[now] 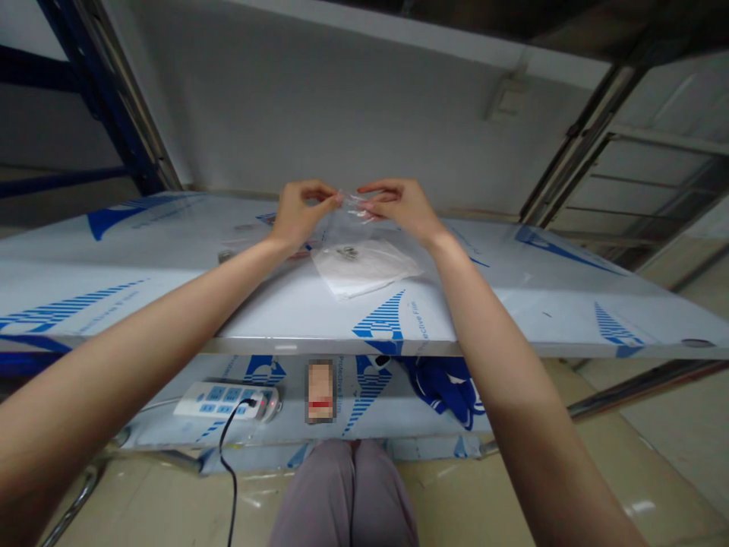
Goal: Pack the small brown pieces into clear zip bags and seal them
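Nearest, on the lower shelf [296, 380], lie a power strip [213, 400] and dark blue cloth [449, 391]; above and beyond it, the tabletop [285, 325] bears a white sheet [376, 270], wider from left to right than from near to far, its bulk toward the right hand's side; small greyish pieces [347, 252] rest on its far left part, on the near side of the fingertips and slightly closer to the left hand [301, 213]; farther still, the clear plastic [351, 203] lies directly between the hands, neither clearly nearer to it; the left thumb and forefinger pinch its left end, while the right hand [405, 210] pinches its right; its long axis seems to run crosswise, though blur hides whether it reaches down to the sheet.
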Demonstrator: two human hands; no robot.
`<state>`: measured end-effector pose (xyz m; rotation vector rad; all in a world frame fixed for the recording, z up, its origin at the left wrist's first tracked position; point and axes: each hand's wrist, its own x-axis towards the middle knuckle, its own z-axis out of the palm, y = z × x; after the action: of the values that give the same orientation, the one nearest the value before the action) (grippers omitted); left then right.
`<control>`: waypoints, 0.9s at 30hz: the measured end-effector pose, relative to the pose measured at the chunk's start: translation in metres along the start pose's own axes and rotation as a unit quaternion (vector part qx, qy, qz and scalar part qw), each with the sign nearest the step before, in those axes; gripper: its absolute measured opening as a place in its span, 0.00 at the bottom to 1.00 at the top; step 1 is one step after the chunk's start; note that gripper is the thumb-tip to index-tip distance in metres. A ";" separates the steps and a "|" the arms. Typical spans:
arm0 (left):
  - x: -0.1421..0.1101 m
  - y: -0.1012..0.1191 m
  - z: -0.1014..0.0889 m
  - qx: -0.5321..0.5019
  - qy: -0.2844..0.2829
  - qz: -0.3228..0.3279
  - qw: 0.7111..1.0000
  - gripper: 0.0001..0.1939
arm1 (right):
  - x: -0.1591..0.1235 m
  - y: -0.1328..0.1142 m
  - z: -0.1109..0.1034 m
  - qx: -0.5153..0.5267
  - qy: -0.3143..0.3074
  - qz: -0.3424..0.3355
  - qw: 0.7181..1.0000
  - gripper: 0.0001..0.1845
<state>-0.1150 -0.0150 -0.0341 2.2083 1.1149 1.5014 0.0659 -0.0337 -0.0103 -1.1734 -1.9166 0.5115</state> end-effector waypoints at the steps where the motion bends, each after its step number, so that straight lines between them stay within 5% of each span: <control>1: 0.001 0.000 0.000 0.000 -0.005 0.003 1.000 0.19 | 0.000 0.001 0.000 0.003 -0.001 -0.006 1.000 0.23; 18: 0.002 0.002 0.001 0.059 0.044 0.052 0.996 0.11 | 0.012 0.018 0.005 0.056 0.026 -0.075 0.995 0.04; 27: 0.005 -0.002 -0.006 0.026 -0.015 0.104 0.994 0.11 | 0.006 0.015 0.001 0.013 0.007 -0.105 0.994 0.07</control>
<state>-0.1199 -0.0115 -0.0293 2.4385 0.9503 1.5272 0.0716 -0.0212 -0.0191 -0.9419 -1.9871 0.4114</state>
